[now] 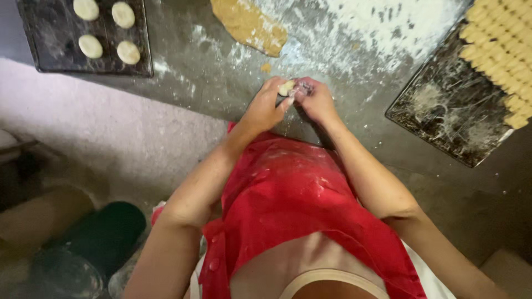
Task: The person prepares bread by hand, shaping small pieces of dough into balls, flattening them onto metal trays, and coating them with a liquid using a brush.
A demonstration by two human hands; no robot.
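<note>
The tabletop (221, 72) is grey, worn and dusted with flour (388, 25), thickest toward the far right. A dark tray (50, 55) at the far left carries four pale dough rounds (105, 30); a second dark tray (449, 111) at the right holds rows of ridged biscuits (499, 50). A slab of tan dough (249, 25) lies at the far edge. Below the tabletop, the floor is dim, with a dark round container (105, 232) at the lower left. The person wears a red apron (293, 205). The dough piece (286, 87), small, pale and rounded, sits just above the tabletop's near edge, pinched between both hands: left hand (266, 108) and right hand (317, 99), fingers closed around it.
</note>
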